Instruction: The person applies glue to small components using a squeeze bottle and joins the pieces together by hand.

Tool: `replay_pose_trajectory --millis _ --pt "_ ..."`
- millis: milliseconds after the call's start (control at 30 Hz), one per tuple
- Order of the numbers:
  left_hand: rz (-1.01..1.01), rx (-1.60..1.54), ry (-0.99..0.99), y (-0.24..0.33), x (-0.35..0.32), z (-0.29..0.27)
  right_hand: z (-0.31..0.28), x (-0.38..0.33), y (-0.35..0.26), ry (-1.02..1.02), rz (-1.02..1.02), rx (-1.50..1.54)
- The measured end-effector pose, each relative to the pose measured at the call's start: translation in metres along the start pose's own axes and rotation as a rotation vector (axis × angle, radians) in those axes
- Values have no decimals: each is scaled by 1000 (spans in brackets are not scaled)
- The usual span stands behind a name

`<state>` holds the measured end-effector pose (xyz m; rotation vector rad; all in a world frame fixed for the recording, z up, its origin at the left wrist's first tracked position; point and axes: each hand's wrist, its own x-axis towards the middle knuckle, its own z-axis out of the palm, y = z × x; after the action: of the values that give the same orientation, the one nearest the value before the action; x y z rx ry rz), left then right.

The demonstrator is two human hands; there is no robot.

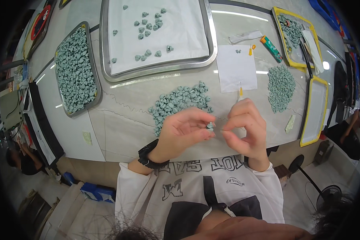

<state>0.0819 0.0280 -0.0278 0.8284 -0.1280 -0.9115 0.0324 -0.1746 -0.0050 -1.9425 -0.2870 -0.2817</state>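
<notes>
My left hand (184,130), with a black watch on its wrist, pinches a small grey-green piece (210,126) between thumb and fingers. Close beside it on the right, my right hand (246,128) is closed in a pinch; whatever its fingertips hold is too small to make out. A gap separates the two hands' fingertips. Just beyond my left hand spreads a loose pile of the same grey-green pieces (176,102). A thin needle-like tip with a yellow base (241,93) points away from me beyond my right hand, over the edge of a white paper sheet (232,72).
A metal tray (160,72) lined with white holds scattered pieces. Left of it stands a full tray of pieces (76,68). On the right lie a heap of smaller pieces (282,88), a green-and-orange tube (271,49), a yellow-rimmed tray (288,64) and another yellow frame (301,140).
</notes>
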Motion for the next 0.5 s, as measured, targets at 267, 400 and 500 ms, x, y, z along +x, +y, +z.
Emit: replay_pose_trajectory --millis 267,400,500 --pt "147 205 18 -3 -1 4 6 3 -1 -73 78 -12" --pt "241 405 41 -4 -1 4 7 0 0 -63 89 -15" --pt "253 508 30 -1 -2 2 11 -5 3 -6 141 3"
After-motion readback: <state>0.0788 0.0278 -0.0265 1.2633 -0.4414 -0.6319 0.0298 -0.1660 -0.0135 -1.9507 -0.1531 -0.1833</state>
